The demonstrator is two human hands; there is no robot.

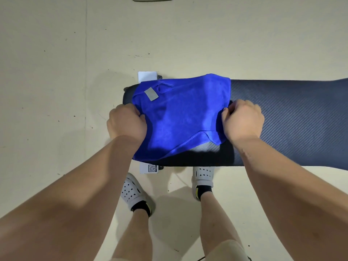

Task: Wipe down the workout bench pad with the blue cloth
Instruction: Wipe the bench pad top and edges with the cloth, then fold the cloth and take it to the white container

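Note:
A bright blue cloth [180, 113] with a small grey label lies spread over the left end of the dark textured bench pad [293, 121], which runs off to the right. My left hand [127, 122] pinches the cloth's left edge, fingers closed on the fabric. On the right edge my right hand [243, 119] grips the cloth the same way. The cloth's near corner is folded under, showing a stitched hem. The pad's left end is mostly hidden beneath the cloth.
The bench stands on a pale floor [56, 72]. White frame feet [147, 76] stick out behind and in front of the pad's left end, one [149, 168] with a QR sticker. My feet in white clogs [132, 191] stand just before the bench.

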